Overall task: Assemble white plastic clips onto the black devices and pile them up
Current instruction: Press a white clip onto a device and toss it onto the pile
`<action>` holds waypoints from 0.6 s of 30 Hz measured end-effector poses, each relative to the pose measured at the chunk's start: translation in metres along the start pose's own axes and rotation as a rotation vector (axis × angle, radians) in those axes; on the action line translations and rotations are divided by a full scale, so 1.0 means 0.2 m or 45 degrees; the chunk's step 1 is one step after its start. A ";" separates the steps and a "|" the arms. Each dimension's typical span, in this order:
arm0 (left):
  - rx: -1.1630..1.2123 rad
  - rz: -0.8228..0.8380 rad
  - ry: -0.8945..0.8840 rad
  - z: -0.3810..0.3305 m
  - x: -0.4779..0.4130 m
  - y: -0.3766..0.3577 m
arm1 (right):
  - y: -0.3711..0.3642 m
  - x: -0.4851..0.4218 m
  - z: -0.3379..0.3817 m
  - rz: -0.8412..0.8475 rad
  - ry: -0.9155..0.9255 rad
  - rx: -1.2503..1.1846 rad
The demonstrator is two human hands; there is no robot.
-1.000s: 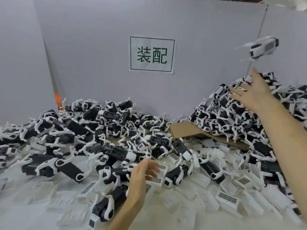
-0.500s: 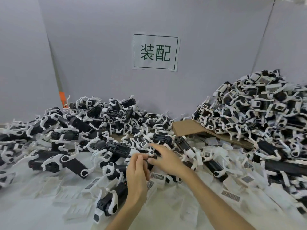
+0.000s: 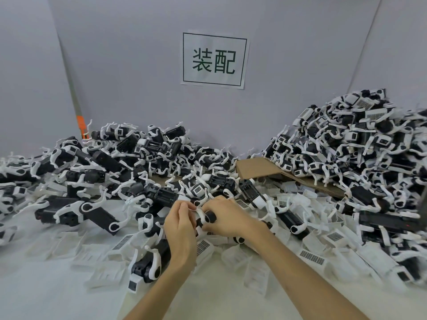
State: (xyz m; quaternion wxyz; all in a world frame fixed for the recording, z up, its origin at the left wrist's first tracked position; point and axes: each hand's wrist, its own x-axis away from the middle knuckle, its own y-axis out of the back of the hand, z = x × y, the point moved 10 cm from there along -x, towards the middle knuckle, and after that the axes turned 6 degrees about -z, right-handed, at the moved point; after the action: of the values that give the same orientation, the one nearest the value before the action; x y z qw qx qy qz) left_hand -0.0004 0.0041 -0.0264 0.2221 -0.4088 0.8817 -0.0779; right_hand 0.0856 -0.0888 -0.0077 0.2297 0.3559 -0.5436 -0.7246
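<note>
My left hand (image 3: 182, 229) and my right hand (image 3: 227, 215) meet at the table's middle, both closed on one black device (image 3: 206, 218) with white parts. Left fingertips pinch a white piece at its upper end; whether that piece is a loose clip I cannot tell. A high pile of devices with white clips (image 3: 360, 144) rises at the right. A lower, spread heap of black devices (image 3: 129, 162) fills the left and centre. Loose white plastic clips (image 3: 307, 248) with barcode labels litter the white table around my forearms.
A brown cardboard sheet (image 3: 258, 168) lies under the right pile's edge. A grey partition with a printed sign (image 3: 213, 60) closes the back and sides. One device (image 3: 147, 266) lies just left of my left wrist. Bare white table surface (image 3: 46, 292) shows at the front left.
One second ago my right hand was up by the right pile with a device flying from it. It came back to the centre, and both hands now grip a device there.
</note>
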 end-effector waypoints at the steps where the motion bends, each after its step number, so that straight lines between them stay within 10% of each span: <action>1: -0.010 -0.002 0.004 0.00 0.00 0.00 | 0.00 0.00 -0.01 0.019 -0.020 -0.026; 6: 0.004 0.018 0.014 0.03 0.00 0.00 | 0.05 0.02 -0.09 0.002 -0.215 -0.366; 12: -0.037 0.304 -0.169 -0.05 0.06 -0.12 | 0.38 0.14 -0.19 -0.572 -0.306 -1.167; 18: -0.320 0.564 -0.355 -0.03 0.15 -0.23 | 0.31 0.29 -0.09 -0.283 -0.191 -1.365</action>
State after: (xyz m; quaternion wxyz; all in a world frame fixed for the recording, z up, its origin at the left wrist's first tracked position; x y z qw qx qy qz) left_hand 0.0119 -0.0492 -0.0155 0.3005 -0.2374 0.9132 0.1392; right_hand 0.0591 -0.1606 0.0321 0.2615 0.1916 -0.0726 -0.9432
